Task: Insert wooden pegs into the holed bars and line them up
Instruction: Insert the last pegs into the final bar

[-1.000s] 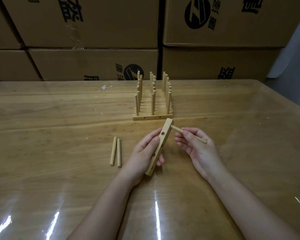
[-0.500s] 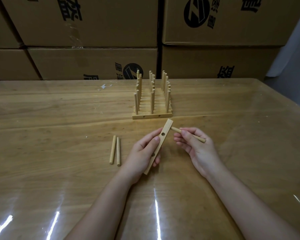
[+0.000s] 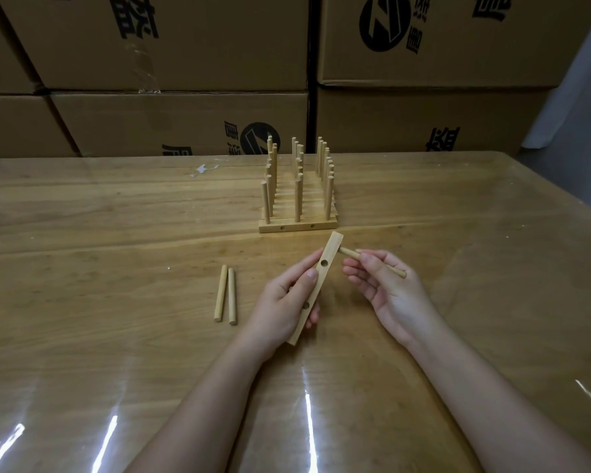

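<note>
My left hand (image 3: 284, 302) grips a holed wooden bar (image 3: 325, 268), tilted with its far end up and to the right; two holes show on its face. My right hand (image 3: 386, 285) pinches a wooden peg (image 3: 350, 254), whose left tip meets the bar's right side near the top end. Two loose pegs (image 3: 226, 293) lie side by side on the table to the left of my left hand. Behind the hands stands a row of bars lined up with upright pegs (image 3: 299, 196) in them.
The wooden table (image 3: 82, 302) has a glossy transparent cover. Stacked cardboard boxes (image 3: 178, 124) form a wall along its far edge. A small white scrap (image 3: 202, 169) lies on the table at the back left.
The bar and both hands shifted slightly toward me and to the left in the frame; the peg tip stays against the upper end of the bar.
</note>
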Motion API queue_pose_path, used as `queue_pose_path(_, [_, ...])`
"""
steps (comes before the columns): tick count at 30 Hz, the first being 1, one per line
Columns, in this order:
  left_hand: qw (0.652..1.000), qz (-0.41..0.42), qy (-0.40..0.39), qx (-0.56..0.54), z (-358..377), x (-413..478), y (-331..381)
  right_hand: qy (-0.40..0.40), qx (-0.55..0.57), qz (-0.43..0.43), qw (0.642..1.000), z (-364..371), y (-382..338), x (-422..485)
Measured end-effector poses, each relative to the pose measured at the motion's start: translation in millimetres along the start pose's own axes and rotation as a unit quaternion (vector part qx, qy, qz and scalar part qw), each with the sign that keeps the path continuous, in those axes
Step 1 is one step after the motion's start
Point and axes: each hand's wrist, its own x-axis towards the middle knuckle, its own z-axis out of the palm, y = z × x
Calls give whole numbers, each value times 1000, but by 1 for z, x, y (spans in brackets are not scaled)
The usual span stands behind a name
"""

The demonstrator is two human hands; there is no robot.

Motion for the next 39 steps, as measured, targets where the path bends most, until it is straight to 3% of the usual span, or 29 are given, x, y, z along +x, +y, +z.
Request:
queue_pose_path(6, [1000,5,12,-15,2,-1,3,7,24,10,1000,5,2,1])
queue_pose_path(11, [998,-10,16,-52,1,0,8,32,-145,-18,989,7,-3,3])
queue_pose_path(15, [999,-25,-2,-36,0,0,6,70,-350,-65,932,-2,-8,1])
queue_pose_path(22, [999,-29,5,-25,-1,0,2,42,-517,-177,836,-1,3,1])
queue_pose_path(30, [999,-33,-9,-8,-1,-1,0,29,-542,-166,823,-5,4,2])
queue_pose_path(39, [999,-38,-12,10,-1,-1,-2,15,-502,-91,860,-1,-4,-5])
